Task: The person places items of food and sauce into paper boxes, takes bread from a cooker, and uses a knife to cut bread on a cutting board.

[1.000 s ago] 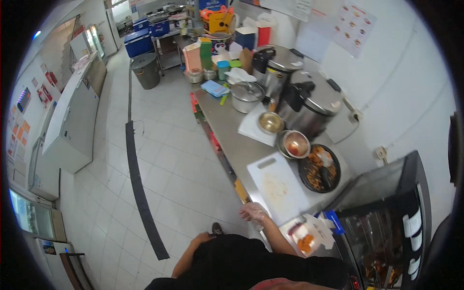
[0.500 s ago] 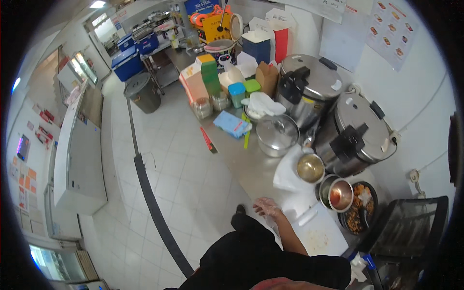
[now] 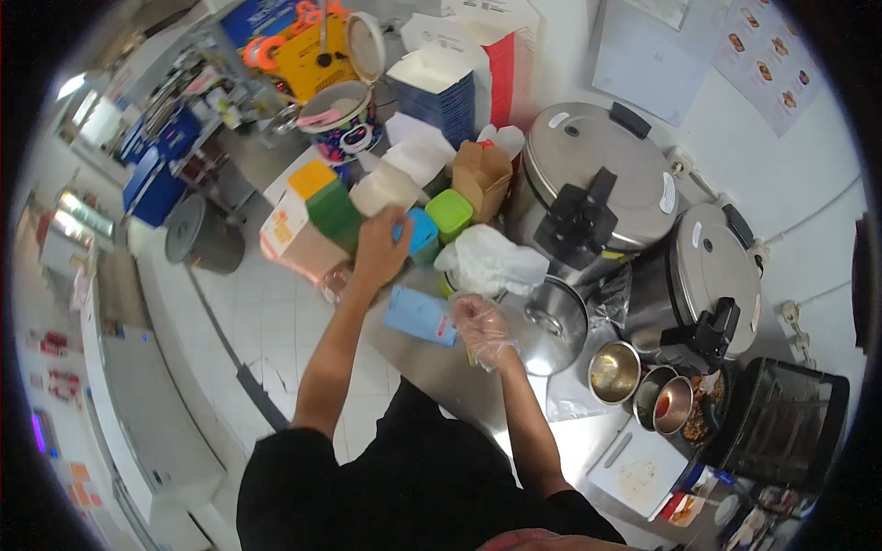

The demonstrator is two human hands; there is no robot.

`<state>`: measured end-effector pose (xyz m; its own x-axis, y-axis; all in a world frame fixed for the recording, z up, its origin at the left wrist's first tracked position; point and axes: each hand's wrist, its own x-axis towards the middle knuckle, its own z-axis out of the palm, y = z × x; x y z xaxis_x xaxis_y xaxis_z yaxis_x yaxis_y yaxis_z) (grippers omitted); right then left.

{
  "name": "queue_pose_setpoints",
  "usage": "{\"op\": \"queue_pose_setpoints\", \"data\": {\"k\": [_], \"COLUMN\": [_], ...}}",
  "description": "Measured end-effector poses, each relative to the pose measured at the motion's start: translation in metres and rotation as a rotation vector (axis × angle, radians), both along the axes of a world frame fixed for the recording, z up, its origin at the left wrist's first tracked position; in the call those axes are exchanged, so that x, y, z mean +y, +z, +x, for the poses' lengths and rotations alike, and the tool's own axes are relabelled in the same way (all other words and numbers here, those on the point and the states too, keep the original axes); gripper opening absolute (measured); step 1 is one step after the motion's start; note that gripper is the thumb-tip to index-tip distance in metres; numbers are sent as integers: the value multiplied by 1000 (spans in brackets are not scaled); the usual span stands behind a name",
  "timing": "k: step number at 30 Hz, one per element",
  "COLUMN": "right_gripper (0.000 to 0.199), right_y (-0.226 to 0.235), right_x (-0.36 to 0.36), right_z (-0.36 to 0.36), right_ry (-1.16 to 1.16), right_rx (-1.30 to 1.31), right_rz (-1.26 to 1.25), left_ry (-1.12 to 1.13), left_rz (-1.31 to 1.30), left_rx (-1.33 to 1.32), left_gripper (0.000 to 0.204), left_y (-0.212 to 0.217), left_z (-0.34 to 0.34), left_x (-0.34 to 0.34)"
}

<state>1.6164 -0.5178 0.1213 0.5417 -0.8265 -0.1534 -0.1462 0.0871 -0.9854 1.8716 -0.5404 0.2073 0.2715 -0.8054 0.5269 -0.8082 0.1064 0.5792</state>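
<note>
The left hand (image 3: pixel 384 246) is bare. It is up at a small tub with a blue lid (image 3: pixel 423 231), which is just to its right. The fingers are bent, and a fingertip is at the edge of the lid. I cannot tell if the hand has a grip on the tub. A tub with a green lid (image 3: pixel 449 214) is near, to the right of the blue one. A green box with a yellow top (image 3: pixel 333 216) stands just left of the left hand, and a pink and white carton (image 3: pixel 296 241) is on the far side of that box.

The right hand (image 3: pixel 482 326) wears a thin, clear glove. Its fingers are bent and partly curled in. They are at the right end of a flat blue packet (image 3: pixel 418 315), which lies to the left of this hand. I cannot tell if the fingers hold it or only hang over it.

A white plastic bag (image 3: pixel 496 260) is just past the right hand. A steel pot with a lid (image 3: pixel 568 321) is close on this hand's right. More to the right are a steel bowl (image 3: pixel 614 375) and a copper-colored bowl (image 3: pixel 675 404). The white cutting board (image 3: pixel 640 468) is well to the right too, but closer to the person.
</note>
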Motion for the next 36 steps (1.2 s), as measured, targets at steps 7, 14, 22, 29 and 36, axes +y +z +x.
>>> {"op": "queue_pose_setpoints", "data": {"k": [7, 14, 22, 29, 36], "right_gripper": [29, 26, 36, 45, 55], "right_y": [58, -5, -119, -104, -129], "right_x": [-148, -280, -340, -326, -362], "right_z": [185, 285, 306, 324, 315], "right_ry": [-219, 124, -242, -203, 164], "right_rx": [312, 1031, 989, 1042, 1196], "right_rz": [-419, -274, -21, -8, -13], "left_ry": [-258, -521, -578, -569, -599], "left_rz": [905, 1313, 1277, 1069, 921], "left_rx": [-433, 88, 111, -314, -173], "left_gripper": [52, 41, 27, 31, 27], "left_y": [-100, -176, -215, -191, -209], "left_z": [127, 164, 183, 189, 183], "left_x": [-296, -347, -355, -341, -340]}}
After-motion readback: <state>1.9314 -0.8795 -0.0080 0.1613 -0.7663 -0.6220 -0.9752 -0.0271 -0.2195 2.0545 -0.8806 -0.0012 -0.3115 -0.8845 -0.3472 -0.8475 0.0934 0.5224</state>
